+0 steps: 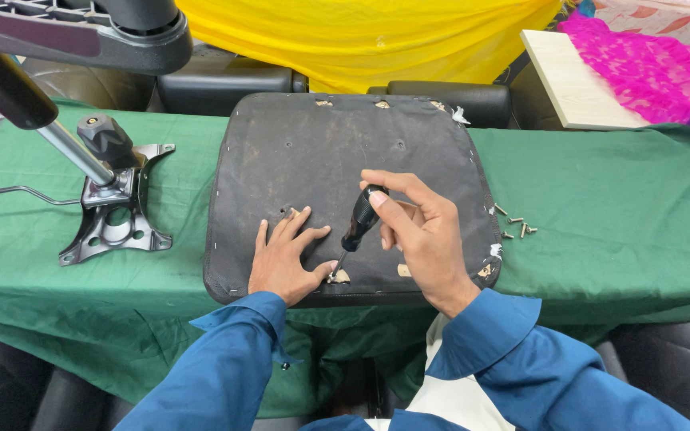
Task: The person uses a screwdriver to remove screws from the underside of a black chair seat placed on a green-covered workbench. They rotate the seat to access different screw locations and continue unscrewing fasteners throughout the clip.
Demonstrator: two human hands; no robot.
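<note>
Head view. The right hand (418, 231) was closed around the black handle of a screwdriver (358, 221), thumb and forefinger pinching its upper end while the remaining fingers curled beside it. The tool stood tilted, its handle rising toward the thumb and its thin shaft running down and to the left to a tip set at a pale torn patch on the seat pad (313, 152). That tip lay just beside the thumb of the left hand (285, 259).

The left hand lay flat and open, palm down, fingers spread on the dark underside of the seat pad, holding nothing; it pressed the fabric directly left of the screwdriver tip. Both wrists emerged from blue sleeves (237, 351) at the near edge of the pad.

The seat pad, a rounded black square with small holes and frayed pale spots along its rim, lay beneath both hands on a green cloth (624, 199) covering the table. Well to the right of the right hand's fingers, a few loose screws (516, 226) lay on the cloth just off the pad's edge. Far to the left of the left hand's fingers stood a metal chair mechanism plate (117, 215) with a black knob and a chrome column. Beyond the fingertips, past the pad's far edge, hung a yellow cloth (369, 32).
</note>
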